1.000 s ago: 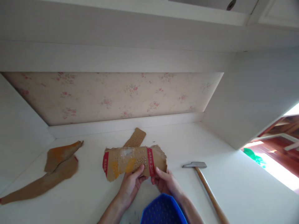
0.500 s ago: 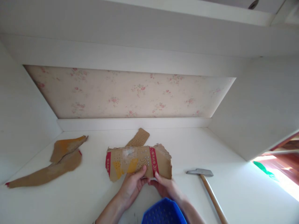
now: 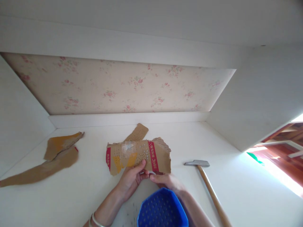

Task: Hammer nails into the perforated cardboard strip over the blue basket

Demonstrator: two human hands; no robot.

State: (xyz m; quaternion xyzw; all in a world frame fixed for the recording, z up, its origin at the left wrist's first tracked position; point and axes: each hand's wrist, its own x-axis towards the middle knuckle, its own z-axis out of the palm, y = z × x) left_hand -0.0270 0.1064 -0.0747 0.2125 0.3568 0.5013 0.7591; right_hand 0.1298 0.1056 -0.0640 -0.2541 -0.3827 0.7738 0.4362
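A torn piece of cardboard (image 3: 139, 154), punched with many small holes and crossed by red printed bands and yellow patches, is held above the white surface. My left hand (image 3: 130, 179) grips its lower edge, thumb on the face and fingers underneath. Close beside it, my right hand (image 3: 168, 181) is closed at the lower right edge, its thumb below the cardboard; what its fingers pinch, if anything, is hidden. A blue basket (image 3: 163, 208) with a perforated bottom stands right below my hands. Behind the held piece lies a smaller holed cardboard strip (image 3: 139, 131).
On the right lies a hammer (image 3: 210, 186) with a wooden handle. Torn cardboard scraps (image 3: 59, 157) lie at the left. Small dark bits are scattered left of the basket. White side panels and a back ledge (image 3: 127, 119) enclose the surface, with flowered wallpaper (image 3: 132, 85) behind.
My right thumb has come off the cardboard's face to just below its edge. My left hand keeps its grip. The view has tilted down, showing more of the blue basket.
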